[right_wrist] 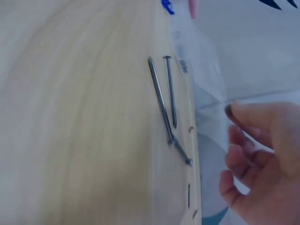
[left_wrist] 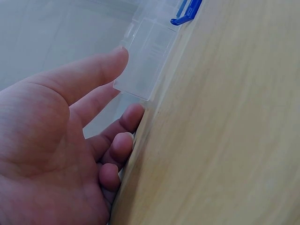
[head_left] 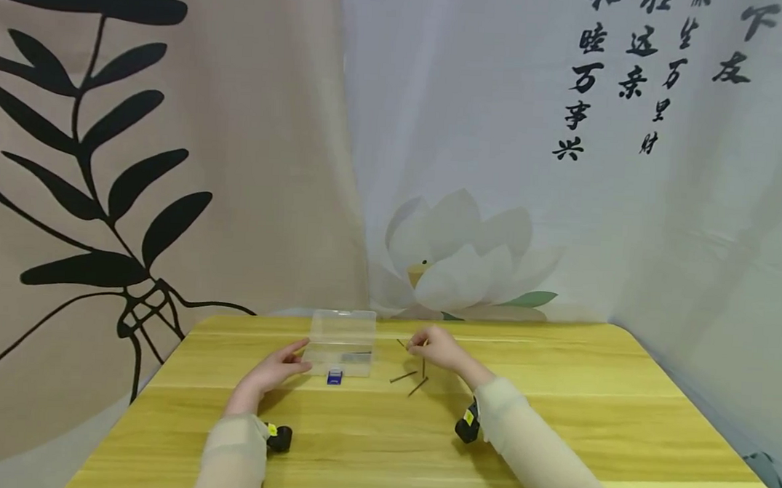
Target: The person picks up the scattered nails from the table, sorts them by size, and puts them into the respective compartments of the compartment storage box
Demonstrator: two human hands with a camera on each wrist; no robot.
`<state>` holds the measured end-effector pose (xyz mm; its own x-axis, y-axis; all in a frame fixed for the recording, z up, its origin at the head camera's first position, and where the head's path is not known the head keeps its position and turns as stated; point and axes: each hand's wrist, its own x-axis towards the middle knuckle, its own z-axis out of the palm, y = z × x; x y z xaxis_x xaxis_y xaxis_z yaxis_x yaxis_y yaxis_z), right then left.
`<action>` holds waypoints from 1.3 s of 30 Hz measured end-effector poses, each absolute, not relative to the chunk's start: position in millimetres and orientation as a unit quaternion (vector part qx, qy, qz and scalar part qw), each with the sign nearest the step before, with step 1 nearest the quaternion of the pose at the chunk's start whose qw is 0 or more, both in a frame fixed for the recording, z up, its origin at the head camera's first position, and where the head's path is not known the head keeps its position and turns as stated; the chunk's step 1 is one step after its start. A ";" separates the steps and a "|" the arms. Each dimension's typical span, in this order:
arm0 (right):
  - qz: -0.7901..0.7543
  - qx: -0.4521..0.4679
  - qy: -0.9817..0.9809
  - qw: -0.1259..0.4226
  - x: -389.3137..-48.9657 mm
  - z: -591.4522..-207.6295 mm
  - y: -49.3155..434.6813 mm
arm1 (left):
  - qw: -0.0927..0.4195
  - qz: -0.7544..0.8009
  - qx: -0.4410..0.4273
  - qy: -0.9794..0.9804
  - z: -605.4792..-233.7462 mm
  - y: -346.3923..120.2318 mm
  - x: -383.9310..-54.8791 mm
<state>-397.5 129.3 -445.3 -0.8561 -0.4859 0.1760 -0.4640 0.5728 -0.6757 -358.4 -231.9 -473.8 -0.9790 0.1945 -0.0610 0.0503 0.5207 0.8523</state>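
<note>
Your left hand (head_left: 274, 368) is spread wide at the left end of the open box (head_left: 323, 357); your right hand (head_left: 437, 348) pinches a nail (right_wrist: 228, 111). Loose nails (head_left: 403, 376) lie right of it on the table (head_left: 553, 426).

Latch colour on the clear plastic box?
Blue; the latch shows best in the head view, where all of it is in frame.
</note>
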 end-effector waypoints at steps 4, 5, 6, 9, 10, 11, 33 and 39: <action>-0.400 -0.270 0.875 0.046 -393.2 -451.9 146.2 | 0.075 0.477 0.066 0.873 -473.6 -231.8 -358.5; -0.407 -0.267 0.872 0.055 -392.2 -454.0 149.9 | 0.075 0.477 0.065 0.873 -473.7 -231.5 -358.7; -0.416 -0.263 0.868 0.064 -391.2 -456.3 153.5 | 0.076 0.476 0.067 0.874 -473.6 -231.1 -358.7; -0.439 -0.252 0.858 0.086 -387.7 -461.9 161.9 | 0.077 0.478 0.070 0.872 -473.3 -229.4 -357.8; -0.444 -0.250 0.856 0.092 -387.1 -463.6 163.3 | 0.077 0.478 0.072 0.872 -473.2 -229.8 -357.6; -0.447 -0.250 0.854 0.096 -386.5 -465.2 164.5 | 0.077 0.479 0.073 0.871 -473.0 -229.9 -357.2; -0.466 -0.184 0.862 0.080 -374.8 -479.2 165.4 | 0.082 0.477 0.071 0.872 -471.2 -229.1 -355.4; -0.463 -0.175 0.865 0.079 -373.4 -479.6 163.7 | 0.084 0.472 0.068 0.875 -472.3 -228.7 -357.2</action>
